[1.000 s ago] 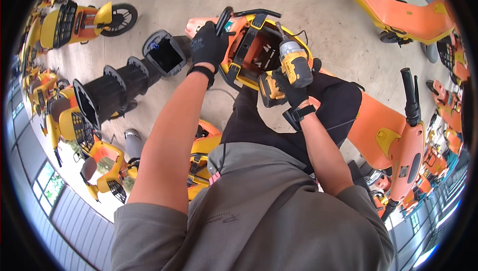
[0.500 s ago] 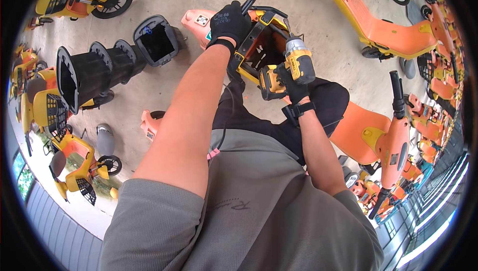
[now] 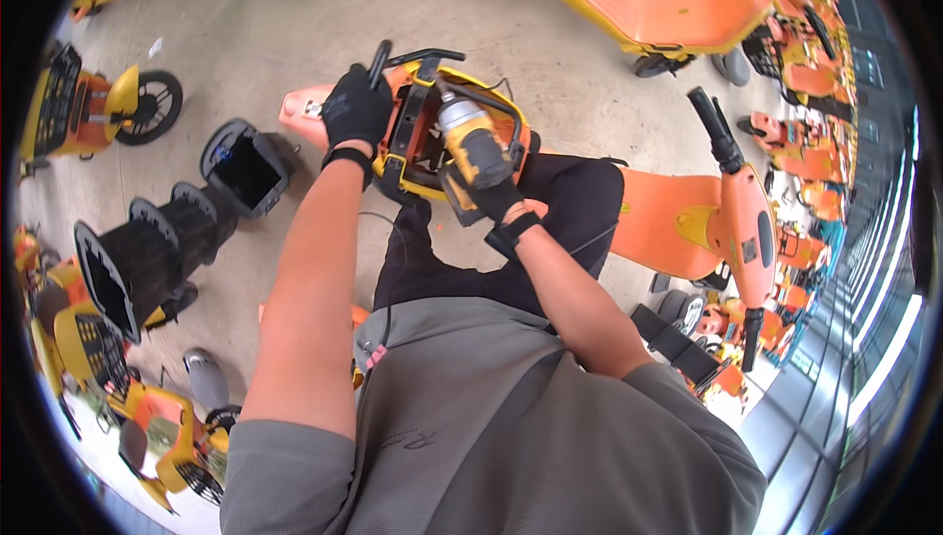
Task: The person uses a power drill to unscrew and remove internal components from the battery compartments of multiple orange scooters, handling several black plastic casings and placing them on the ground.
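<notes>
The job looks midway: the rear compartment (image 3: 402, 132) of the orange scooter (image 3: 668, 225) lies open, and driver work at its frame seems unfinished, though whether any screws are done cannot be told. The left hand (image 3: 356, 111) is wrapped around a black bar (image 3: 379, 59) beside the compartment; the right hand (image 3: 488, 201) firmly grips a yellow impact driver (image 3: 474, 150), nose angled toward the frame.

Left hand (image 3: 357, 111) curled, farther forward; right hand (image 3: 490, 201) gripping, closer.

vehicle workshop, orange scooters (image 3: 678, 19), concrete floor (image 3: 344, 19), power drill (image 3: 475, 150)
</notes>
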The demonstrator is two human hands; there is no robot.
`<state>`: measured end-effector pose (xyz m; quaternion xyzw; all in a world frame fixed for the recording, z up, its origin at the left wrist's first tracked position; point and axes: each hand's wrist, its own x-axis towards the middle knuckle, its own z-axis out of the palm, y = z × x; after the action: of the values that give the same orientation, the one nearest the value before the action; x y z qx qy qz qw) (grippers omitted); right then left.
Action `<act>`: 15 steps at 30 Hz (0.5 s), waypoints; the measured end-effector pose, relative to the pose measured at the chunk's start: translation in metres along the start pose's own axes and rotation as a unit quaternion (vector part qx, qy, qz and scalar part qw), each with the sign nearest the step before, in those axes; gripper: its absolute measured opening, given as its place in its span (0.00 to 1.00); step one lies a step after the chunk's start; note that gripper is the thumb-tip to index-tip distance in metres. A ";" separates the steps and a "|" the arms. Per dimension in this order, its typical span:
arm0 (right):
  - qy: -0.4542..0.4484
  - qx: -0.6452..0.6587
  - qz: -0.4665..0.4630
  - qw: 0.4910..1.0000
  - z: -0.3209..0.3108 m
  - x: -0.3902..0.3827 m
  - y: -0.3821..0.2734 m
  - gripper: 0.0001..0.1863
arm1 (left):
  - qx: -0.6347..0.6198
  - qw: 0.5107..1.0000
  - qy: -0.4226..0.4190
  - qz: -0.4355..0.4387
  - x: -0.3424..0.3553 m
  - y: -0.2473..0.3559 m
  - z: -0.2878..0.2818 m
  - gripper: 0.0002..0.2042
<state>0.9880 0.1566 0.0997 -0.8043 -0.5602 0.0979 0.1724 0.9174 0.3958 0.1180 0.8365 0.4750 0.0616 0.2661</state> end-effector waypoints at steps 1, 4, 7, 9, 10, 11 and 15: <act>-0.010 0.015 0.012 1.000 0.004 -0.001 -0.004 0.17 | 0.000 1.000 -0.005 -0.003 0.001 0.001 -0.002 0.15; -0.017 0.106 0.071 0.992 0.016 -0.009 -0.005 0.16 | -0.001 0.999 -0.053 -0.015 0.001 0.015 -0.007 0.17; -0.029 0.187 0.114 0.975 0.016 -0.009 -0.004 0.16 | -0.010 0.999 -0.044 0.002 0.002 0.017 -0.007 0.22; -0.040 0.187 0.116 0.975 0.012 -0.007 -0.005 0.16 | -0.012 0.999 -0.049 -0.007 0.001 0.015 -0.008 0.22; -0.036 0.106 0.068 0.991 0.012 -0.007 -0.005 0.16 | -0.015 0.998 -0.054 -0.015 0.001 0.016 -0.011 0.22; -0.031 0.023 0.019 0.999 0.012 -0.006 -0.005 0.16 | -0.018 0.998 -0.061 -0.024 0.001 0.016 -0.012 0.23; 0.001 0.075 0.031 0.997 0.018 -0.004 -0.002 0.15 | -0.027 0.997 -0.062 -0.026 0.000 0.018 -0.014 0.23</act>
<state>0.9787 0.1561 0.0837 -0.8060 -0.5263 0.1436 0.2296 0.9262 0.3945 0.1393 0.8185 0.4773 0.0160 0.3193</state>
